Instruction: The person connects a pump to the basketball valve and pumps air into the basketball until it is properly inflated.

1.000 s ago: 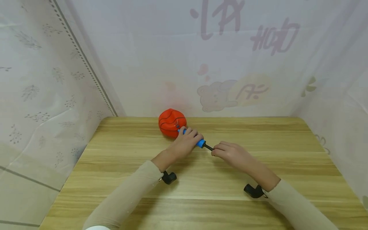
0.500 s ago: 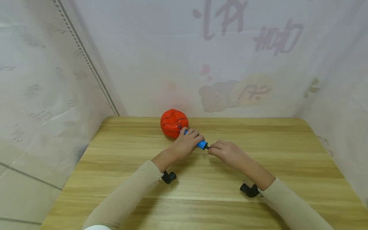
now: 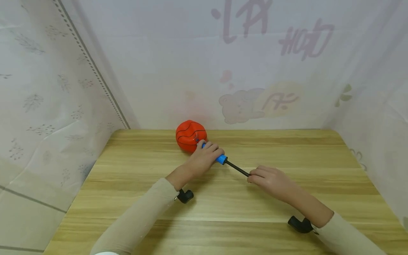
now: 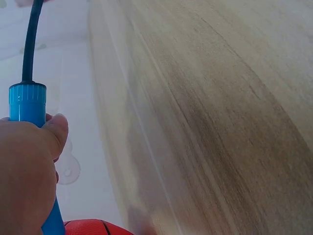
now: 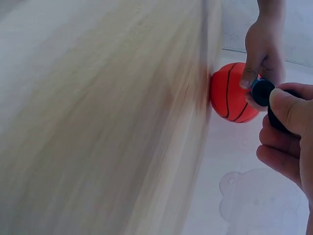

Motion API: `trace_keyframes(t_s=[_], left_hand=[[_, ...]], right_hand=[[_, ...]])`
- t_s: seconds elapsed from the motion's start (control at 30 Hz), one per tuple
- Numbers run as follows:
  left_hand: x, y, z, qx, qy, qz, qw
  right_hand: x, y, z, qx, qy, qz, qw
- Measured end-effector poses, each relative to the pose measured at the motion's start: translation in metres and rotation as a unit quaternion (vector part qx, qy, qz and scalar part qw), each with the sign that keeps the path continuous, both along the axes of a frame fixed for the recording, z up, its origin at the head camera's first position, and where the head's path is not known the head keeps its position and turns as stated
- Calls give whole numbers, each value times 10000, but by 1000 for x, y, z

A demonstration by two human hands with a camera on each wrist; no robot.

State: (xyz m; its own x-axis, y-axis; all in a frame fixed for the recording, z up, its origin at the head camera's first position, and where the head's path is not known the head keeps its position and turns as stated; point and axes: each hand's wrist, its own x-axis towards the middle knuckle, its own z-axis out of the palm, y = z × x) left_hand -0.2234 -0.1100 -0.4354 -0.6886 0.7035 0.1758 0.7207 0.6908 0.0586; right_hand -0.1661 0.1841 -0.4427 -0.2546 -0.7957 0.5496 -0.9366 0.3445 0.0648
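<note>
A red toy basketball (image 3: 188,136) with black lines and a dented top sits near the table's back edge. Just right of it, my left hand (image 3: 205,158) grips the blue barrel (image 3: 221,159) of a hand pump, with the thumb wrapped round it in the left wrist view. The pump's tip points at the ball; where the two meet is mostly hidden by my fingers. A long stretch of black rod (image 3: 237,168) shows out of the barrel. At its outer end my right hand (image 3: 272,180) holds the black handle (image 5: 278,120), fingers curled round it.
The wooden table (image 3: 223,233) spreads beneath both arms. Pale printed cloth (image 3: 159,71) hangs behind it and along both sides. A black wrist camera (image 3: 186,196) sits under the left forearm, and another camera (image 3: 299,224) under the right.
My right hand first pushed the pump rod inward, then drew it back out to the lower right, so more rod shows now. The left hand and ball stay nearly in place.
</note>
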Motion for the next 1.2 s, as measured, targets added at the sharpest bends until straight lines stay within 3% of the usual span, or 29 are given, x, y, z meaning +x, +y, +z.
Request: trace_keyframes(t_s=[0.33, 0.77, 1.2], left_hand=[[0, 0, -1, -3, -77, 56, 10000], [3, 3, -1, -90, 15, 144, 9999], [3, 5, -1, -52, -11, 20, 10000]], right_hand=[[4, 9, 3, 54, -76, -23, 10000], [-22, -29, 6, 512, -315, -207, 9980], [-38, -52, 2, 605, -49, -331, 9976]])
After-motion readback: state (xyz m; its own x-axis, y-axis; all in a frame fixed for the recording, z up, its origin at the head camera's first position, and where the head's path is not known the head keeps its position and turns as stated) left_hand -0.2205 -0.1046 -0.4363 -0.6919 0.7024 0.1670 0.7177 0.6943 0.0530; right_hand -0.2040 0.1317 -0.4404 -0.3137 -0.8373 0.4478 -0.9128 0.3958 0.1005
